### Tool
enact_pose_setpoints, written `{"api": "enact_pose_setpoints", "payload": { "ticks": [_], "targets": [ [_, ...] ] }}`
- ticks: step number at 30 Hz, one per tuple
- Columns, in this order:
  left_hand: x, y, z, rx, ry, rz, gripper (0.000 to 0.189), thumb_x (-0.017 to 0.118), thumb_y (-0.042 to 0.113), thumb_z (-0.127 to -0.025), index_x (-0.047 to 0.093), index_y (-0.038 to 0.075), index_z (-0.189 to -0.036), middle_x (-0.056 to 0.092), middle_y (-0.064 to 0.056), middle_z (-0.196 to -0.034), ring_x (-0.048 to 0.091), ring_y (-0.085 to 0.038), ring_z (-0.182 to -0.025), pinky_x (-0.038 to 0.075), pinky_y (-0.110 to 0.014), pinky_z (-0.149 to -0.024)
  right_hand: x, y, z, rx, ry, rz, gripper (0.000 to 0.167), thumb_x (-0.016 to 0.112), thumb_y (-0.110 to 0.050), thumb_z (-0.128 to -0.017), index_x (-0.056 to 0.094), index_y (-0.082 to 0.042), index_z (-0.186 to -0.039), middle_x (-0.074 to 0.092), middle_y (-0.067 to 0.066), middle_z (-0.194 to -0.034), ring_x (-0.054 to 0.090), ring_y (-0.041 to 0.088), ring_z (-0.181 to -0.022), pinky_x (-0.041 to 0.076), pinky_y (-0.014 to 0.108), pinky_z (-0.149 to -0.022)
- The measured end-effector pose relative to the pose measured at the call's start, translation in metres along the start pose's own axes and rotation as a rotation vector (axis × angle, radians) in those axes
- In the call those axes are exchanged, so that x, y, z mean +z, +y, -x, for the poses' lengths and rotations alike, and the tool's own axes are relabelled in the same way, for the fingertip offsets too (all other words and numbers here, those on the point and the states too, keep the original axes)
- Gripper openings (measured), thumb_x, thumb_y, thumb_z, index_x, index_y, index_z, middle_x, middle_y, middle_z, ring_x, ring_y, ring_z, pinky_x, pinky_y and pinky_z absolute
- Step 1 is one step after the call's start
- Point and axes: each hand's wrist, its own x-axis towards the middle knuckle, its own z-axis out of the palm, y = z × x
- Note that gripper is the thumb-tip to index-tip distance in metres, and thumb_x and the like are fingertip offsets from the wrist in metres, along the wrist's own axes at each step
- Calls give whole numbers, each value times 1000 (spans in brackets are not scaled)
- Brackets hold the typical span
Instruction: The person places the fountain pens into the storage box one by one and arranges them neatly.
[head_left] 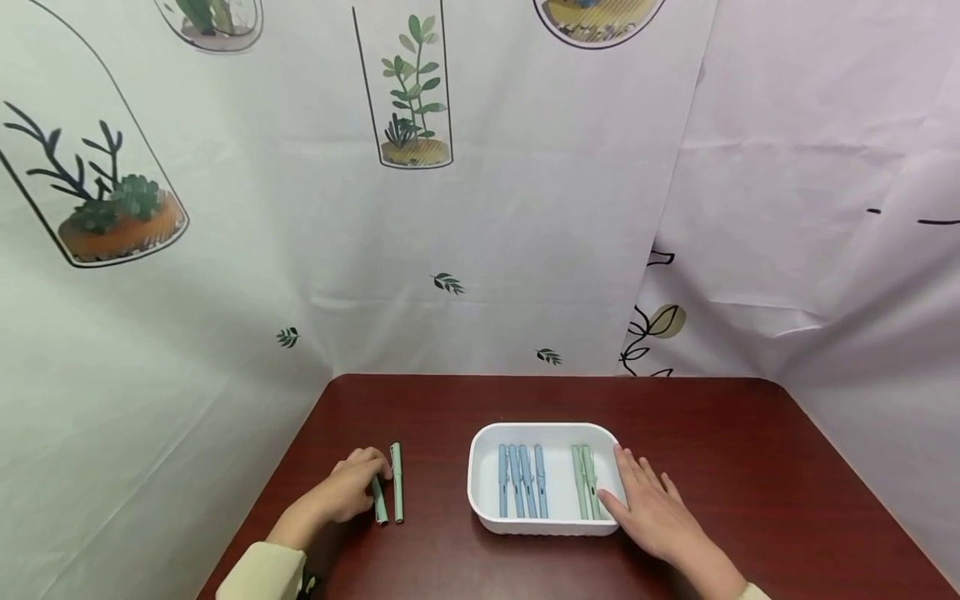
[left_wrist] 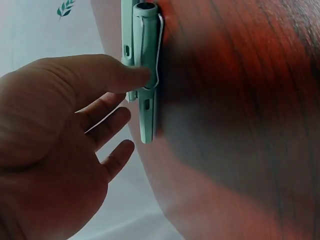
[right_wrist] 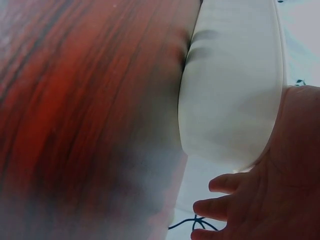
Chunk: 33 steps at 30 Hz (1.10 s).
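Note:
On the left of the table, my left hand pinches a light green pen. Its thumb lies across the cap of that capped pen in the left wrist view; the index fingertip is hidden. Just right of it lies a second green pen. A white tray holds several blue pens side by side and two green pens nearer its right end. My right hand, fingers extended, rests against the tray's right rim, touching the wall in the right wrist view.
The dark red wooden table ends at a back edge against a white curtain printed with plants. More curtain hangs along the left and right sides.

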Motion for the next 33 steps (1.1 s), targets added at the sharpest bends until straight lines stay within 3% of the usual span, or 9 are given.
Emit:
{"api": "enact_pose_setpoints", "payload": {
  "ticks": [10,21,28,33],
  "targets": [
    [5,-4,0,-64,-34,-6,25,85,10,-79,66,22,-91,58,6,-105,52,-23,-104,40,-49,-83,0,0,-1,-1,-9,2,83,54,-51,-100,26,0,-159,33,26,-159,29,50,-146,19,70,-115],
    [6,-11,-2,-45,-42,17,24,85,17,-81,63,25,-85,55,11,-90,53,-16,-91,38,-43,-76,-2,0,-2,-1,-18,3,83,53,-52,-101,24,-1,-159,32,28,-159,29,50,-146,19,70,-115],
    [0,-12,0,16,-52,141,15,79,14,-87,65,16,-92,60,8,-90,52,-9,-80,44,-30,-69,-3,1,0,-8,-22,-6,83,51,-54,-101,24,-1,-160,32,28,-159,29,50,-146,19,70,-115],
    [-5,-9,0,-12,-48,212,16,79,14,-88,63,13,-94,63,8,-84,52,-4,-72,44,-26,-64,-2,1,0,-6,-31,-11,84,51,-55,-101,23,-1,-160,32,27,-160,29,50,-146,18,71,-115]
  ]
}}
